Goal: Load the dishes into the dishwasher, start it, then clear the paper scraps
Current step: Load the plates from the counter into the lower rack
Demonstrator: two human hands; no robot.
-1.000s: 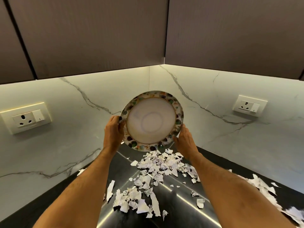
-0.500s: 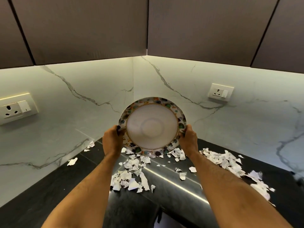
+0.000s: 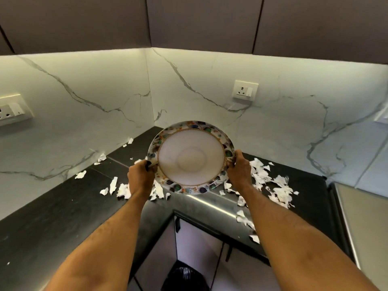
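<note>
a person holds a round plate up in both hands above the inner corner of a black countertop, seen from the head camera. the left hand grips the plate's left rim with curled fingers, and the right hand clasps the right rim, thumb on the patterned border. the plate is tilted, its plain white centre facing the camera, ringed by a border of coloured leaf-like shapes; it is in the air, clear of the counter. torn white paper scraps lie scattered on the countertop beneath and to either side of the plate, the thickest heap to the right behind the right hand, with smaller bits to the left and a few near the left wall. a white marble-look backsplash with grey veins runs along both walls, meeting in the corner behind the plate. a wall socket sits on the right wall, and another socket on the left wall at the frame's edge. dark upper cabinets span the top. below the counter's edge, a black bin bag shows between the forearms.
</note>
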